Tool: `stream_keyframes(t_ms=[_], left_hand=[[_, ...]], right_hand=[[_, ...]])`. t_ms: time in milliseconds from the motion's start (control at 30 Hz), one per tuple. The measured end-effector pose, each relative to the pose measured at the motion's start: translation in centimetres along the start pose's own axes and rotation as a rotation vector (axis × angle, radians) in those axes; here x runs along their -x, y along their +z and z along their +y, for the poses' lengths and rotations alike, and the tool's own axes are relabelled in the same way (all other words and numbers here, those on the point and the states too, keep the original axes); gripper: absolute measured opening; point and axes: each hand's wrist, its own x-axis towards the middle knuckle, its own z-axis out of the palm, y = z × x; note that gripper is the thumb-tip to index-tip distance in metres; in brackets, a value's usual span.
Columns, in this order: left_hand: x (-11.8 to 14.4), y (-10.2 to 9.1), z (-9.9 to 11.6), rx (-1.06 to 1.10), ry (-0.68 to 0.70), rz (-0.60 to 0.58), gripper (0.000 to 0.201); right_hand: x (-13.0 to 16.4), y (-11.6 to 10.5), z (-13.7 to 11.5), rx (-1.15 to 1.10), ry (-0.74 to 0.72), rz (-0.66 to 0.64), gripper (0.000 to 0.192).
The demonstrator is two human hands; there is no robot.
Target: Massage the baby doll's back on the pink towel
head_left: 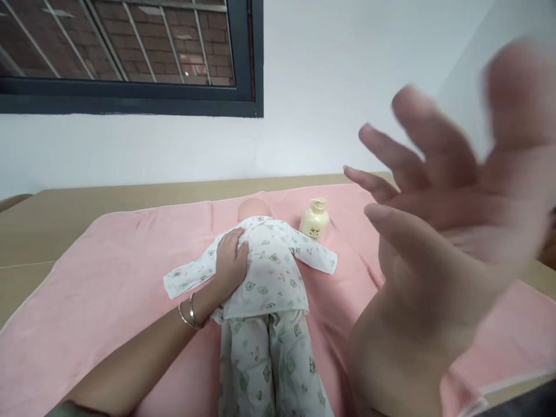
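Observation:
A baby doll [273,263] in white printed top and trousers [254,353] lies stretched out, its bare rounded head [254,208] at the far end. No face shows from here. My left hand [231,260] rests flat on the left side of the doll's torso, fingers stretched out and thumb apart. Silver bangles [191,313] circle that wrist. Raised close to the camera on the right, my right hand [447,214] is palm up with fingers spread and slightly blurred, touching nothing. Both of the doll's sleeves reach outward; no hands are visible at their cuffs.
Beneath the doll a pink blanket [130,260] covers much of a tan table [65,217]. A cream pump bottle [315,220] stands by the doll's right-hand sleeve in view. Behind are a white wall [321,98] and a dark-framed window [247,87] with bars.

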Motion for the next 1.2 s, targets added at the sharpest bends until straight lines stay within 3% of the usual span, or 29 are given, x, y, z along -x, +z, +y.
stream_keyframes(t_ms=[100,267,433,567,667,800,900,1000,1100,1200], left_hand=[[-0.1,0.0,-0.2,0.010,-0.005,0.002,0.042],[-0.7,-1.2,1.4,0.193,-0.128,-0.060,0.040],[-2.6,-1.1,7.2,0.730,-0.232,-0.201,0.040],[-5.6,1.1,12.7,1.329,-0.657,-0.397,0.053],[-7.7,2.7,15.2,1.526,-0.815,-0.367,0.060],[-8.2,3.4,16.8,1.646,-0.900,-0.360,0.065],[-6.8,2.2,17.4,1.694,-0.891,-0.385,0.066],[-4.3,-0.3,17.8,1.691,-0.896,-0.443,0.067],[-1.7,-3.2,17.9,1.630,-0.926,-0.534,0.071],[0.7,-6.1,18.1,1.540,-0.845,-0.590,0.069]], right_hand=[[-1.5,0.8,2.8,-0.111,-0.049,0.125,0.063],[-3.0,1.0,7.8,0.087,0.243,-0.078,0.064],[-3.8,1.9,9.4,0.306,0.458,-0.293,0.068],[-4.2,3.4,10.1,0.371,0.456,-0.373,0.067],[-4.1,4.4,10.9,0.459,0.416,-0.436,0.062],[-4.2,4.8,11.9,0.522,0.385,-0.464,0.048],[-4.3,4.8,12.0,0.510,0.373,-0.448,0.041],[-4.3,4.5,11.2,0.413,0.413,-0.446,0.043],[-3.9,4.4,9.5,0.227,0.475,-0.427,0.053],[-3.0,5.0,7.0,0.076,0.412,-0.430,0.059]])
